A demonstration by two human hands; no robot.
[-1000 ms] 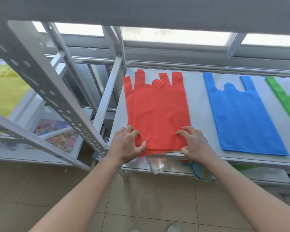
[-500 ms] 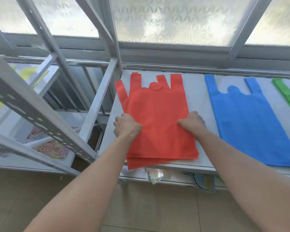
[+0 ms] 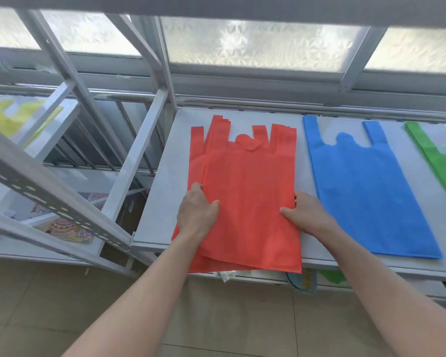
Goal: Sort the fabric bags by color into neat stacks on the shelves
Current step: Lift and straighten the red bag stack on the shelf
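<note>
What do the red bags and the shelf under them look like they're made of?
Red bags: apparently thin non-woven fabric, matte with no shine; the layers lie limp and droop past the shelf edge.
Shelf: looks like painted metal, smooth pale grey with a slight sheen. The slotted beam beside it suggests steel, though that is a guess.

Bare shelf point(image 3: 169, 163) left of red bags point(image 3: 247, 197), slanted post point(image 3: 137, 155) close beside
</note>
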